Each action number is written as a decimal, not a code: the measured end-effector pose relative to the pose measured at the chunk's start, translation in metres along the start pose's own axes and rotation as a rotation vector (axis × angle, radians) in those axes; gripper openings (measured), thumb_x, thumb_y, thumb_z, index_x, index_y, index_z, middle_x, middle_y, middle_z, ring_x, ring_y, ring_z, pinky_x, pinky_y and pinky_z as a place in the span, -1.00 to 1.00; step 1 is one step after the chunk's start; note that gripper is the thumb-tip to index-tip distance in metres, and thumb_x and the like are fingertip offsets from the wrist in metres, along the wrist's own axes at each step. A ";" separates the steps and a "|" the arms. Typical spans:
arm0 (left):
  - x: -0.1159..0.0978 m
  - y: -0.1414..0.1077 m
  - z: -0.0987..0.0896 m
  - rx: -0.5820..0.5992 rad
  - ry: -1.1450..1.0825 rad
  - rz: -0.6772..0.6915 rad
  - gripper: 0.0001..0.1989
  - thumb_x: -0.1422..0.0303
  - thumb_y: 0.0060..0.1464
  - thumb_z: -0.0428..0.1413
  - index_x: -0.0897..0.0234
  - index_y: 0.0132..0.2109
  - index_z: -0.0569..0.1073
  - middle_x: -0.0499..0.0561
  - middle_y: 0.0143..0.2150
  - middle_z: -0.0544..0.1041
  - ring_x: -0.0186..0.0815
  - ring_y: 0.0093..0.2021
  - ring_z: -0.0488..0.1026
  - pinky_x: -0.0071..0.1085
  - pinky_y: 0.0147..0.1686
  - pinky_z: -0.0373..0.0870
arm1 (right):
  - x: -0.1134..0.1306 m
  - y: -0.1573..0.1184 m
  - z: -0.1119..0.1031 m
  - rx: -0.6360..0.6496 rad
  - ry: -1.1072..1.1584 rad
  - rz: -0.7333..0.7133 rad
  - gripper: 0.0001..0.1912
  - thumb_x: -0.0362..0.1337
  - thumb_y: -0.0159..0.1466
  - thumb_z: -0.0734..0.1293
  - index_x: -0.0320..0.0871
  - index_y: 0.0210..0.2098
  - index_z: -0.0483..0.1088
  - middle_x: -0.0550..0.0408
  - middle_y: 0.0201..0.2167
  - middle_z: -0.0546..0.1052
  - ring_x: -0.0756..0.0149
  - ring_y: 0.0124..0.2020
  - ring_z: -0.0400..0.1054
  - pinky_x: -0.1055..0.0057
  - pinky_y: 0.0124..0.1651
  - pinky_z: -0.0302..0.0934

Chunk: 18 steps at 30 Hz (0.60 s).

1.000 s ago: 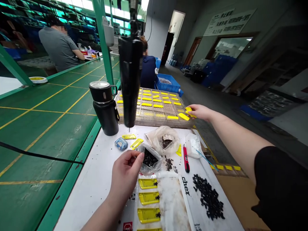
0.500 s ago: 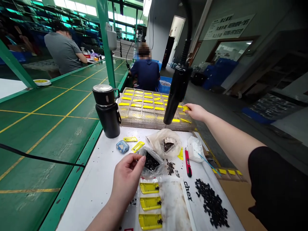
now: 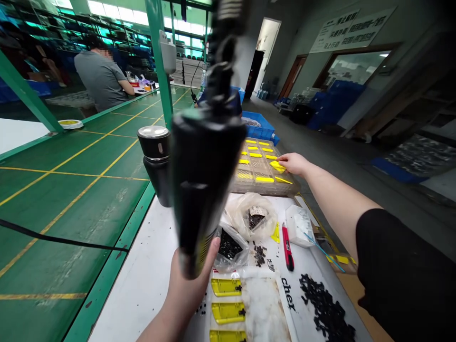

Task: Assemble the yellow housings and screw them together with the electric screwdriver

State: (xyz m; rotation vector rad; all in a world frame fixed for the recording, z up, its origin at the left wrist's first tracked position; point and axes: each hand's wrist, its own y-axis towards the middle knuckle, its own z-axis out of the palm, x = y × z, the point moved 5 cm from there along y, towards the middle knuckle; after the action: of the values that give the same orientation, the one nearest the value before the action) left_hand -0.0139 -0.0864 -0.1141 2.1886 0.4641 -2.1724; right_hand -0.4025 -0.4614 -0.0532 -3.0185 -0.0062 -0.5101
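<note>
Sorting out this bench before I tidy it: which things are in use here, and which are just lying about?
In use:
left hand on the hanging black electric screwdriver
right hand touching a yellow plastic part in the clear tray

Lying about:
black vacuum flask
red utility knife
white plastic bag
loose black small parts

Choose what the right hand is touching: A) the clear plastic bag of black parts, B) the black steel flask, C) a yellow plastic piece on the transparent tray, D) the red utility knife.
C: the right hand rests on a yellow plastic piece lying on the transparent plastic tray.
</note>
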 end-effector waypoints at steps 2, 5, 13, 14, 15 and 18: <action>0.000 0.000 0.001 0.017 -0.016 -0.009 -0.46 -0.15 0.12 0.33 0.29 -0.15 0.62 0.05 -0.22 0.64 -0.29 -0.21 0.50 -0.43 -0.17 0.42 | -0.002 0.003 -0.001 -0.022 -0.009 -0.008 -0.60 -0.03 0.54 0.39 -0.19 0.18 0.55 -0.05 0.01 0.65 0.25 -0.11 0.58 0.18 0.05 0.54; -0.001 0.001 0.004 0.068 -0.032 -0.021 -0.45 -0.17 0.14 0.32 0.29 -0.15 0.62 0.05 -0.22 0.65 -0.31 -0.22 0.49 -0.43 -0.20 0.42 | -0.003 0.006 -0.003 -0.078 -0.027 -0.039 -0.61 -0.01 0.52 0.41 -0.19 0.12 0.58 -0.07 0.04 0.65 0.16 0.04 0.57 0.07 0.23 0.48; -0.002 0.000 0.004 0.078 -0.030 -0.047 -0.45 -0.19 0.15 0.31 0.27 -0.17 0.62 0.02 -0.22 0.66 -0.30 -0.21 0.51 -0.44 -0.19 0.43 | -0.009 0.006 -0.006 -0.231 0.022 -0.037 -0.64 -0.07 0.50 0.44 -0.20 0.12 0.56 -0.06 0.04 0.64 0.17 0.05 0.56 0.04 0.23 0.47; -0.003 0.000 0.003 0.075 -0.027 -0.038 -0.46 -0.18 0.15 0.31 0.27 -0.17 0.63 0.02 -0.22 0.66 -0.30 -0.21 0.51 -0.44 -0.19 0.42 | -0.010 0.005 -0.007 -0.240 0.035 -0.032 -0.65 -0.08 0.49 0.45 -0.20 0.11 0.57 -0.05 0.01 0.64 0.18 0.02 0.57 0.07 0.20 0.49; -0.003 0.000 0.003 0.069 -0.027 -0.029 -0.46 -0.18 0.15 0.31 0.27 -0.17 0.63 0.02 -0.22 0.65 -0.31 -0.21 0.51 -0.45 -0.19 0.42 | -0.010 0.004 -0.009 -0.252 0.048 -0.027 -0.66 -0.09 0.49 0.45 -0.21 0.09 0.57 -0.04 -0.01 0.64 0.20 -0.01 0.57 0.09 0.17 0.50; -0.002 0.000 0.002 0.061 -0.055 -0.040 -0.46 -0.17 0.14 0.32 0.27 -0.18 0.62 -0.01 -0.25 0.63 -0.35 -0.24 0.47 -0.47 -0.22 0.39 | -0.007 0.000 -0.014 -0.319 0.081 -0.009 -0.69 -0.11 0.49 0.46 -0.22 0.05 0.57 -0.03 -0.05 0.64 0.22 -0.04 0.57 0.11 0.14 0.50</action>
State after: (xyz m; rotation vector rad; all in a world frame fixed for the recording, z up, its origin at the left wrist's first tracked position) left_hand -0.0159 -0.0878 -0.1121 2.1615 0.4489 -2.2905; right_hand -0.4133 -0.4630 -0.0419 -3.3037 0.0731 -0.6955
